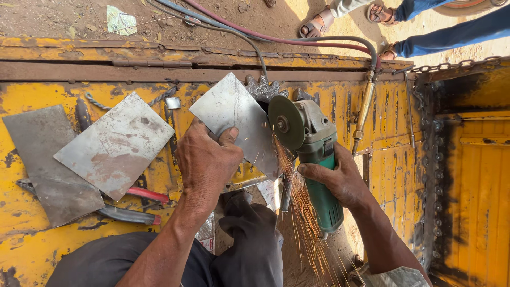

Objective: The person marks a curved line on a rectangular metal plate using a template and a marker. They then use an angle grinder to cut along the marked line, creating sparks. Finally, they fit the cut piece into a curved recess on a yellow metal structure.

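The left hand [208, 159] is closed on a flat, square-cornered sheet of dull grey steel [234, 114], thumb on top and fingers beneath, pressing it down over the near edge of a worn yellow-painted metal panel [32, 250]. The right hand [340, 180] is wrapped around the body of a green angle grinder with a grey gear head [319, 175], whose round, dusty-green abrasive disc [287, 125] meets the sheet's right edge; a stream of orange sparks [303, 212] falls from that contact toward the person's dark-trousered knees.

The panel is heavily chipped, rust-brown showing through the yellow, with a raised rusty rail along its far edge. Toward its left side lie two more plates: a scuffed, rust-stained rectangular steel sheet [114, 143] resting partly on a darker grey, matte trapezoid sheet [45, 159]. Under them, near the panel's near-left edge, a pair of pliers with red-sleeved handles [143, 204] sticks out. A small shiny metal offcut [173, 102] lies between the plates.

At the panel's far right edge hangs a brass cutting torch [364, 109] fed by grey and red hoses [255, 34] that cross dry, littered earth. A rusty chain [451, 66] runs along the right, above another yellow panel. Sandalled feet of other people [319, 24] stand on the sunlit ground beyond.
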